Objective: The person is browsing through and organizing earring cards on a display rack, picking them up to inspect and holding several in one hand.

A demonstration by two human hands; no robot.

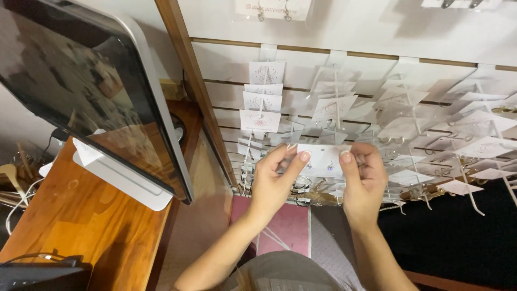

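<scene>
board: white slatted display board [355,32] hung with carded earrings, right of wooden desk [81,215]
card: small white rectangular earring card [323,159], just in front of board, long axis horizontal
left hand [274,180]: thumb and fingers pinching card's left end
right hand [365,180]: pinching right end, equally near

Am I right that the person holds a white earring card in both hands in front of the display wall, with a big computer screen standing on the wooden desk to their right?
Not quite. The head view shows the computer screen on the wooden desk to their left, not right. The rest holds: the left hand and right hand hold a white earring card in front of the display wall.
</scene>
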